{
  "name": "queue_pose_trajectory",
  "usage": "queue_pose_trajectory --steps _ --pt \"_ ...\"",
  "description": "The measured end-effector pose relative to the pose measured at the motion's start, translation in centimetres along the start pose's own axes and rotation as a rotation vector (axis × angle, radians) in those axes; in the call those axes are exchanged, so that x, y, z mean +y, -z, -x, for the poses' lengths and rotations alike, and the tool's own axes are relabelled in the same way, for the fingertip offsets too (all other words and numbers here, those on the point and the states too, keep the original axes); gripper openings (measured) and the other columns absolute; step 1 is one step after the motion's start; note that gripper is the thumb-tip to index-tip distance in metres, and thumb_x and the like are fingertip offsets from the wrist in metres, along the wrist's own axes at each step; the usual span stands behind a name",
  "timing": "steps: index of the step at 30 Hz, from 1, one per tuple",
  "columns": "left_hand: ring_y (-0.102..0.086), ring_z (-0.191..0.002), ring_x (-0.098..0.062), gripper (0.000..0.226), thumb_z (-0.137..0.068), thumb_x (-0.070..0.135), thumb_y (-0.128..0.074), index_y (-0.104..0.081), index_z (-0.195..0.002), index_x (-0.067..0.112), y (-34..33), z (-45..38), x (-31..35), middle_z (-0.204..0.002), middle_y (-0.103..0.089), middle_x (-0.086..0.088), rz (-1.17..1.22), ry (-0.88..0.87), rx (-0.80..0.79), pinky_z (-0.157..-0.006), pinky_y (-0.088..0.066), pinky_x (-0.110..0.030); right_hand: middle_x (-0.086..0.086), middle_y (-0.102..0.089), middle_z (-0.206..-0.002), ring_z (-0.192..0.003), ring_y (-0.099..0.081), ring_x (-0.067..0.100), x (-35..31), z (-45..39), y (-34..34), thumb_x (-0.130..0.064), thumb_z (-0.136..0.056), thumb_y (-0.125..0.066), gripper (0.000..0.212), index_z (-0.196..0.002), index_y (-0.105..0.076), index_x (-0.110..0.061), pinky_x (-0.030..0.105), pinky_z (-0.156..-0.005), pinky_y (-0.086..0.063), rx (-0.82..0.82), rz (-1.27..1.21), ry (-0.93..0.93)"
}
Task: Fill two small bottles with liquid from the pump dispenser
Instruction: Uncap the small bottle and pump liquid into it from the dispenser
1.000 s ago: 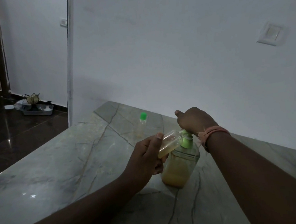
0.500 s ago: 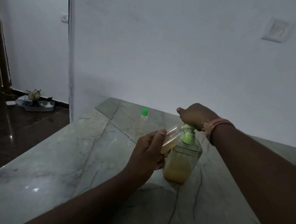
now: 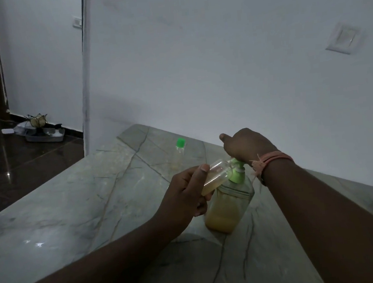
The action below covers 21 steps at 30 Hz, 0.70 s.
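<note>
A clear pump dispenser [image 3: 230, 206] with a green pump head and yellowish liquid stands on the marble counter [image 3: 72, 206]. My right hand [image 3: 245, 145] rests in a fist on top of the pump head. My left hand [image 3: 186, 194] holds a small clear bottle [image 3: 216, 175] tilted, its mouth up against the green nozzle; yellowish liquid lies in its lower part. A second small bottle [image 3: 179, 152] with a green cap stands upright farther back on the counter, apart from both hands.
A white wall rises just behind the counter, with a switch plate [image 3: 342, 38] at the upper right. To the left the counter drops off to a dark floor, where a tray with small items [image 3: 42, 133] sits by the wall.
The pump head has risen slightly with my right hand, then stayed about level. The small bottle stays at the nozzle in my left hand.
</note>
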<state>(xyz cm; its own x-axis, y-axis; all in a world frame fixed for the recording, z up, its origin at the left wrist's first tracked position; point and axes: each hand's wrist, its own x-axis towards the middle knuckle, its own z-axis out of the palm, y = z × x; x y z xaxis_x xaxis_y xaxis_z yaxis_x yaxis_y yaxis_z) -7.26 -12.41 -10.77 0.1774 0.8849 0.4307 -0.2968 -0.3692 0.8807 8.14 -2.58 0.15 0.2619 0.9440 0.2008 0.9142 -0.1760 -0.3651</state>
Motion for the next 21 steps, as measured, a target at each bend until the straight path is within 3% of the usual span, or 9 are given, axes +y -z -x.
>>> queue_pose_trajectory --steps 5,12,15,21 --pt "-0.045 -0.047 -0.01 0.034 -0.105 0.033 -0.043 -0.066 -0.095 0.011 0.1 -0.3 -0.5 -0.063 -0.053 -0.004 -0.02 -0.004 0.006 -0.042 -0.037 -0.023 0.01 -0.072 -0.105 -0.098 -0.064 0.032 0.8 -0.4 -1.3 -0.059 -0.089 -0.044 0.059 -0.103 -0.071 -0.009 0.038 -0.09 -0.048 -0.012 -0.094 -0.021" --pt "-0.042 -0.047 -0.012 0.036 -0.096 0.044 -0.048 -0.068 -0.09 0.016 0.0 0.0 -0.2 -0.062 -0.052 -0.004 0.026 -0.031 -0.026 -0.042 -0.035 -0.025 0.016 -0.068 -0.114 -0.089 -0.056 0.028 0.5 -0.4 -0.2 -0.056 -0.094 -0.042 0.051 -0.097 -0.061 -0.009 0.033 -0.083 -0.042 -0.071 -0.053 0.026" --pt "-0.041 -0.047 -0.013 0.04 -0.094 0.046 -0.047 -0.067 -0.091 0.011 0.0 -0.1 -0.3 -0.063 -0.05 -0.009 0.039 -0.028 -0.01 -0.042 -0.034 -0.025 0.011 -0.072 -0.106 -0.095 -0.064 0.03 1.0 -0.5 -0.7 -0.059 -0.089 -0.041 0.062 -0.1 -0.07 -0.006 0.036 -0.087 -0.047 -0.016 -0.115 0.003" --pt "-0.043 -0.047 -0.012 0.04 -0.098 0.043 -0.046 -0.067 -0.102 0.01 0.0 -0.1 -0.6 -0.062 -0.05 -0.005 0.023 -0.001 -0.003 -0.041 -0.037 -0.023 0.011 -0.069 -0.099 -0.093 -0.063 0.032 0.9 0.0 -0.9 -0.054 -0.09 -0.052 0.05 -0.097 -0.068 -0.007 0.033 -0.078 -0.043 -0.005 -0.095 -0.002"
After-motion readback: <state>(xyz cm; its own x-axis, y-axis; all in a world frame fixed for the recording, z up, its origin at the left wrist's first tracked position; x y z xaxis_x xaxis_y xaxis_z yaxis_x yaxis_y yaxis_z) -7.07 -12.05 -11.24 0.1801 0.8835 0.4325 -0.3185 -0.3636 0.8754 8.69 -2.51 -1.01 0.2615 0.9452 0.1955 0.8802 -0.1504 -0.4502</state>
